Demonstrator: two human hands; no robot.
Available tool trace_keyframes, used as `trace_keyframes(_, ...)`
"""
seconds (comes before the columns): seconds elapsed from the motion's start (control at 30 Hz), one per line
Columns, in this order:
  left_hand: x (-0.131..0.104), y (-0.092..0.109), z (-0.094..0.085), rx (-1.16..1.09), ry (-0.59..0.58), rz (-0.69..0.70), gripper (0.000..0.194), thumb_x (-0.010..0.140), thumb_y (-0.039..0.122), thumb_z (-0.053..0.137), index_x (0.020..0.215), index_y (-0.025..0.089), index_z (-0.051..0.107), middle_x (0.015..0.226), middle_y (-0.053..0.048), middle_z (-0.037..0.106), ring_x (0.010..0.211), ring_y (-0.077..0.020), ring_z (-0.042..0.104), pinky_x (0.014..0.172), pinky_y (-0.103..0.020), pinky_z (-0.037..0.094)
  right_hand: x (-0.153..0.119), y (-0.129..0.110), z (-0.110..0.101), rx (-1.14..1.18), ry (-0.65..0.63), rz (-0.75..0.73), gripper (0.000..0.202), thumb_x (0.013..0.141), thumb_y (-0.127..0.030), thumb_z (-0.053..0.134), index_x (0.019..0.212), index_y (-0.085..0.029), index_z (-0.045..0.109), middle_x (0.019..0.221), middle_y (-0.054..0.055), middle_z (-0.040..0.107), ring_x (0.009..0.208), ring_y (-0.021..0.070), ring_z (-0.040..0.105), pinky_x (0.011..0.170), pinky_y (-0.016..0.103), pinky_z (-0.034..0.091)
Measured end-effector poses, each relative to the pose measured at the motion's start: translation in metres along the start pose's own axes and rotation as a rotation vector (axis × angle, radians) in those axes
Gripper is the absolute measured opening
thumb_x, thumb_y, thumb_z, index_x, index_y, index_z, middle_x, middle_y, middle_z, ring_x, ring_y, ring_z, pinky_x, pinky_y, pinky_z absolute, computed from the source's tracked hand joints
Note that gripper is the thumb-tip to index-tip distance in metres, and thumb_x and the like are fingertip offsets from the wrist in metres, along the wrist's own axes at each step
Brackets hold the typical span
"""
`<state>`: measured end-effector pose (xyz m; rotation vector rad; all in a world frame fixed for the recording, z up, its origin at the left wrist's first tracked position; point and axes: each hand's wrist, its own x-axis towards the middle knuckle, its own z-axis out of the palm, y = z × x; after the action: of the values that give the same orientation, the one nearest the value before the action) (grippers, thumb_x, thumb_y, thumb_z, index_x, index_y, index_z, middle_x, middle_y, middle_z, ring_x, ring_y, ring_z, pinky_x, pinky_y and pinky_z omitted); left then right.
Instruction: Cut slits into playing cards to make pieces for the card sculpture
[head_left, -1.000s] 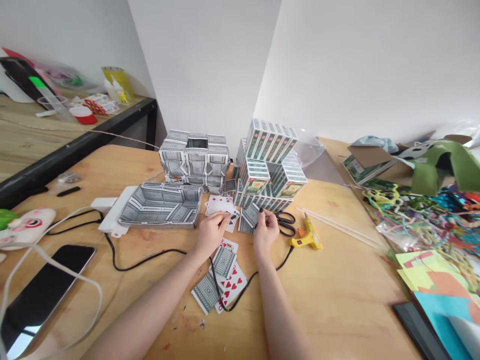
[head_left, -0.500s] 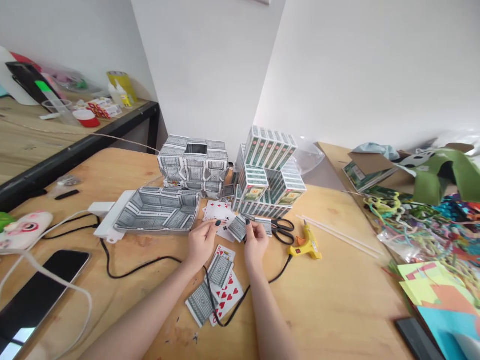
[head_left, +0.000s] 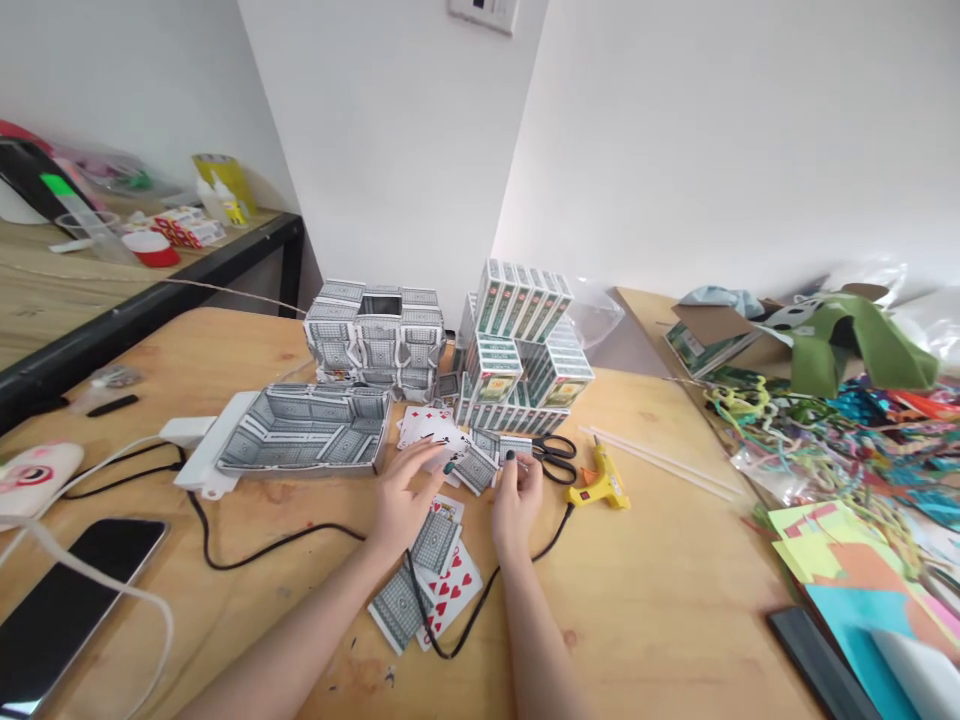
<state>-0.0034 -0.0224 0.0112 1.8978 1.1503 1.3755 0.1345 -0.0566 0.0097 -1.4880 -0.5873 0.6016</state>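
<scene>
My left hand (head_left: pixel 401 500) is over the face-up playing cards (head_left: pixel 427 424), its fingers apart and thumb stretched out. Closed in a pinch, my right hand (head_left: pixel 517 498) has the edge of a grey-backed playing card (head_left: pixel 475 468) at its fingertips. Its thumb and fingers partly hide that edge. More grey-backed cards (head_left: pixel 516 446) lie just behind the right hand. Between my forearms is a loose group with a ten of hearts (head_left: pixel 459 592) and grey card backs (head_left: pixel 397 605). A black cord crosses this group.
Black-handled scissors (head_left: pixel 556 458) and a yellow glue gun (head_left: pixel 606 480) lie right of my hands. Behind stand stacked card boxes (head_left: pixel 517 300) and a card-covered block (head_left: pixel 375 335). A card-lined tray (head_left: pixel 300 470) is at left, near a phone (head_left: pixel 79 600). Craft materials fill the right side.
My left hand's fingers have spread from a pinch and reach over the face-up cards. My right hand stays pinched near the grey-backed card. The camera view has shifted slightly.
</scene>
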Motion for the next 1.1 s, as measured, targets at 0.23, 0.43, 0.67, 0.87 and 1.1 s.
trace_keyframes(0.23,0.002,0.010,-0.001,0.005,-0.073,0.157,0.033,0.074,0.022,0.060,0.106,0.021,0.055,0.113,-0.007,0.055,0.112,-0.0228,0.048,0.096,-0.042,0.040,-0.005,-0.007,0.005,0.120,-0.520,0.223,0.033,0.073,-0.049,0.052,0.083,-0.017,0.055,0.039,-0.007,0.046,0.027,0.0092,0.040,0.031,0.021,0.033)
trace_keyframes(0.43,0.002,0.000,-0.001,0.022,-0.079,0.072,0.054,0.070,0.033,0.066,0.116,0.020,0.042,0.115,-0.011,0.048,0.108,-0.0235,0.049,0.087,-0.039,0.045,0.005,-0.002,0.001,0.167,-0.205,0.034,0.026,0.070,-0.031,0.056,0.092,-0.018,0.053,0.049,-0.007,0.050,0.034,0.0083,0.043,0.036,0.020,0.037)
trace_keyframes(0.67,-0.004,0.011,0.002,0.445,-0.482,0.169,0.020,0.081,0.038,0.048,0.087,0.018,0.052,0.086,-0.006,0.055,0.085,-0.0221,0.050,0.073,-0.036,0.041,0.017,0.007,-0.005,0.129,0.010,0.010,0.020,0.069,-0.027,0.053,0.084,-0.015,0.057,0.057,-0.004,0.053,0.038,0.0065,0.038,0.038,0.020,0.031)
trace_keyframes(0.87,-0.006,0.017,0.008,0.533,-0.575,0.236,0.033,0.076,0.050,0.051,0.077,0.018,0.054,0.080,-0.006,0.057,0.081,-0.0232,0.050,0.069,-0.034,0.038,0.019,0.009,-0.004,0.138,0.022,0.029,0.024,0.067,-0.028,0.053,0.085,-0.014,0.058,0.061,-0.002,0.055,0.040,0.0067,0.037,0.039,0.020,0.030)
trace_keyframes(1.1,0.002,-0.003,0.006,0.335,-0.422,0.022,0.039,0.081,0.043,0.047,0.051,0.017,0.048,0.057,0.000,0.049,0.053,-0.0115,0.045,0.052,-0.025,0.030,0.019,0.009,-0.005,0.137,0.032,0.030,0.022,0.067,-0.028,0.053,0.083,-0.014,0.058,0.062,-0.002,0.055,0.041,0.0068,0.038,0.040,0.020,0.031)
